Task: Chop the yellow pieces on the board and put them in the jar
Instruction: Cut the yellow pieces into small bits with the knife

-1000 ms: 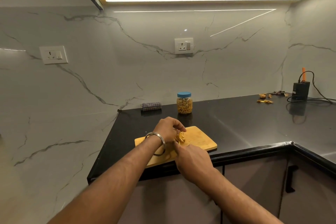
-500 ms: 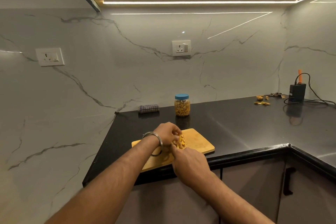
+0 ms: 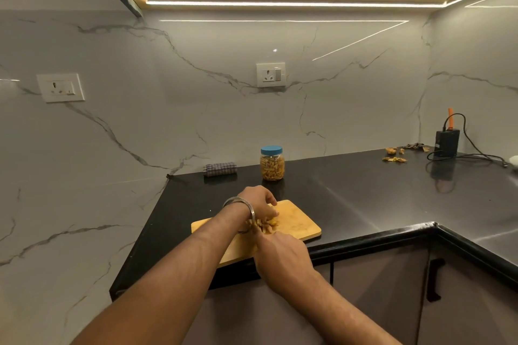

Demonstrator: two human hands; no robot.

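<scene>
Looking down at a black tabletop (image 3: pixel 350 193) in a kitchen corner, with a wooden cutting board (image 3: pixel 297 221) sitting near the front edge. Both hands are bunched up over the middle of it. The left hand (image 3: pixel 258 202), steel bangle (image 3: pixel 239 202) on the wrist, has its fingers curled down onto a little heap of yellow pieces (image 3: pixel 265 224), holding them together on the board. The right hand (image 3: pixel 283 255) comes in from the near side, just beside the heap, knuckles up; its fingers are tucked under out of sight, so honestly can't tell if they're gripping anything, and no blade shows.

The jar (image 3: pixel 272 164) stands upright behind the board, apart from it, near the marble wall, blue lid on and already mostly full of yellow bits. A folded checked cloth (image 3: pixel 220 169) lies to its left against the wall. Way off to the right there's some yellowish scraps (image 3: pixel 394 159) and a small black box (image 3: pixel 446 143) with a cable and an orange thing poking up.
</scene>
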